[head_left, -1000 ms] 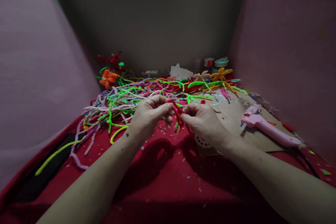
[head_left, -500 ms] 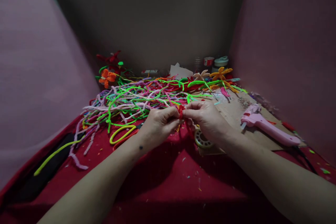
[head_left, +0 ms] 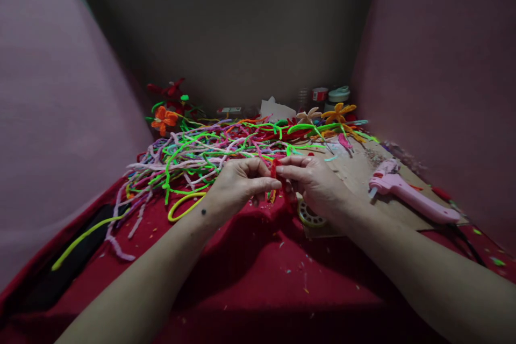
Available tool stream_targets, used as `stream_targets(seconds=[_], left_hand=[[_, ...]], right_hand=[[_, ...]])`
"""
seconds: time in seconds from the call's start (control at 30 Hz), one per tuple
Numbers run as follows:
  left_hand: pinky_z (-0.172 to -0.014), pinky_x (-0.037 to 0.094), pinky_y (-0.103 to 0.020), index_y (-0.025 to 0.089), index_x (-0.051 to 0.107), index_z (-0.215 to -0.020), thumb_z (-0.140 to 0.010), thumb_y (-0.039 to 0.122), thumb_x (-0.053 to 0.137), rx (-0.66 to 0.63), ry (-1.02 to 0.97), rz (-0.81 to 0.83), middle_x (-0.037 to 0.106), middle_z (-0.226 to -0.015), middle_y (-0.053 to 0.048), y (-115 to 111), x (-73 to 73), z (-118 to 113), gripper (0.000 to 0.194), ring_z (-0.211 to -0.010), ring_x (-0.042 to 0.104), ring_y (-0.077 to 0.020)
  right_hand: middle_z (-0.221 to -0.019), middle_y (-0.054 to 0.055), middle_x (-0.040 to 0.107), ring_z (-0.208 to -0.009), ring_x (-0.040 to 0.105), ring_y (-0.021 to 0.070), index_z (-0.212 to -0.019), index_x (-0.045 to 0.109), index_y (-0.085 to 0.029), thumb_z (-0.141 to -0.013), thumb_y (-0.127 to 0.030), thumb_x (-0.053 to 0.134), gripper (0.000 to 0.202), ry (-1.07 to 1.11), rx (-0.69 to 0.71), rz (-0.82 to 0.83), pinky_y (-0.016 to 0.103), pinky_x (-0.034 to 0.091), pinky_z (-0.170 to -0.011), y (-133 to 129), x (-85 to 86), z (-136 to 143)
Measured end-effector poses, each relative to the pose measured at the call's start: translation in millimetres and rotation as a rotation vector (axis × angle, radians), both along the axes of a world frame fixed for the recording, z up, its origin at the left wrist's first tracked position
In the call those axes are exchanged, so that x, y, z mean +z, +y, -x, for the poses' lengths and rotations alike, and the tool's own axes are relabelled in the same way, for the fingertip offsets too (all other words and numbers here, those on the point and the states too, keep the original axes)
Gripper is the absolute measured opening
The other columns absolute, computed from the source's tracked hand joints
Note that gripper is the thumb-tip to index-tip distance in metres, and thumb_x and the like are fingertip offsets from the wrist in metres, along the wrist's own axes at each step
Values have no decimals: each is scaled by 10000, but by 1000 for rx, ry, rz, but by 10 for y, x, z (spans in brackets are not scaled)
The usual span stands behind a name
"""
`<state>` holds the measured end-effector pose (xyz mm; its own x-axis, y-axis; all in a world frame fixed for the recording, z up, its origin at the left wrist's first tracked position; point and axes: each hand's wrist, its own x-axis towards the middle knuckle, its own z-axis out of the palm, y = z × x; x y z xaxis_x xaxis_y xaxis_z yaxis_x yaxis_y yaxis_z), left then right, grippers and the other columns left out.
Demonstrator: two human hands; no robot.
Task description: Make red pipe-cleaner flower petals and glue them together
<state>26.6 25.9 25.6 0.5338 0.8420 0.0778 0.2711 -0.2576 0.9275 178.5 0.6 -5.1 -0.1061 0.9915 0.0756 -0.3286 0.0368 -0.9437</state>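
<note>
Between my hands is a red pipe cleaner [head_left: 274,168], bent, with part of it hanging down by the right fingers. My left hand [head_left: 244,180] pinches its left side between thumb and forefinger. From the other side, my right hand [head_left: 312,180] grips it with thumb and fingertips. Its exact shape is partly hidden by the fingers. Just beyond my hands lies a tangled heap of colourful pipe cleaners [head_left: 201,153]. Yellow-handled scissors [head_left: 183,207] rest beside my left wrist, largely covered by it. Below my right hand sits a roll of tape [head_left: 308,214].
A pink glue gun [head_left: 415,196] lies on a cardboard sheet [head_left: 355,172] at right. Pipe-cleaner flowers, one orange [head_left: 164,120] and one yellow-orange [head_left: 338,113], stand toward the back, near a lidded bottle [head_left: 338,95]. A black flat object [head_left: 60,269] lies at left on the red cloth [head_left: 274,279].
My left hand has shifted slightly left and its fingers have straightened along the red pipe cleaner, now covering more of the scissors. My right hand has barely moved.
</note>
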Motion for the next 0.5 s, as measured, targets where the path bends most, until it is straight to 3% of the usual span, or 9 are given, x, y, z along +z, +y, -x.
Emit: stream_targets(seconds=[0.23, 0.4, 0.5], left_hand=[[-419, 374, -197, 141, 533, -608, -728, 252, 614, 67, 0, -49, 536, -490, 29, -33, -14, -31, 182, -417, 481, -76], [-417, 366, -187, 144, 512, -592, -751, 252, 600, 112, -62, -88, 515, -485, 40, -36, 23, -14, 211, -408, 470, -65], [-416, 358, -179, 143, 516, -610, -721, 271, 648, 83, -98, -53, 503, -494, 48, 1, 9, 8, 214, -414, 457, -56]], right_hand=[[-520, -52, 522, -423, 422, 58, -639, 575, -153, -632, -209, 661, 103, 81, 24, 45, 213, 307, -430, 16, 10, -21], [-677, -13, 604, -583, 550, 100, -711, 595, -155, -593, -166, 698, 157, 195, 85, 82, 230, 393, -535, -1, 57, -20], [-680, -6, 617, -581, 551, 102, -714, 604, -155, -585, -145, 704, 164, 211, 134, 97, 249, 421, -582, 9, 42, -19]])
